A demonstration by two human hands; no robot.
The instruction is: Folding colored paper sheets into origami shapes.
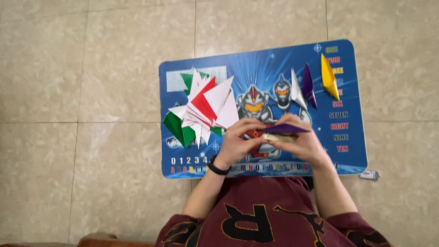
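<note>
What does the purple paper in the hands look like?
The purple paper is a thin folded sheet, flat and long, ending in a sharp point toward the right. It looks dark violet on top, with a pale tan layer under it. It lies about level, held above the blue table near its front edge. The left hand pinches its left end and the right hand holds it from below and behind. Its underside is hidden.

Blue cartoon-printed bench point(347, 151) on beige floor tiles point(91, 68); red, white and green folded papers point(201, 107); purple paper point(286, 129); white point(297, 91), purple point(308, 86), yellow point(329, 77) folded shapes.
</note>
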